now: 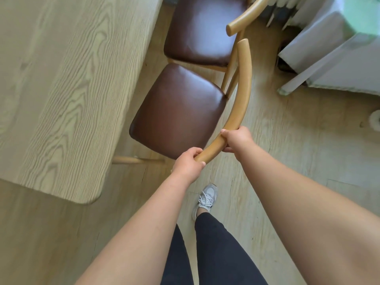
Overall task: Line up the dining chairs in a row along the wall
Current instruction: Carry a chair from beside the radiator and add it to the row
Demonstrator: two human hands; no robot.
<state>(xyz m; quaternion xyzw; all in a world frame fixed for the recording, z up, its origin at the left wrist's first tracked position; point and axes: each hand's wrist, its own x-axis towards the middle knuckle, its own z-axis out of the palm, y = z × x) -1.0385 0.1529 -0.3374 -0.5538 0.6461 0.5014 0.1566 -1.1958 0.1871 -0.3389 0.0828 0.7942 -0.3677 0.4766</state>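
Note:
A dining chair [178,112] with a brown padded seat and a curved light-wood backrest [242,89] stands just in front of me, beside the table. My left hand [188,163] grips the near end of that backrest rail. My right hand [236,139] grips the same rail a little farther along. A second chair [202,29] of the same kind stands directly beyond it, seat edges almost touching, its curved backrest [244,15] ending close to the first chair's rail.
A light-wood dining table [61,89] fills the left, its rounded corner near my left arm. A white cloth-covered piece of furniture [329,58] stands at the upper right. My shoe [206,198] and dark trousers are below my hands. Wooden floor lies to the right.

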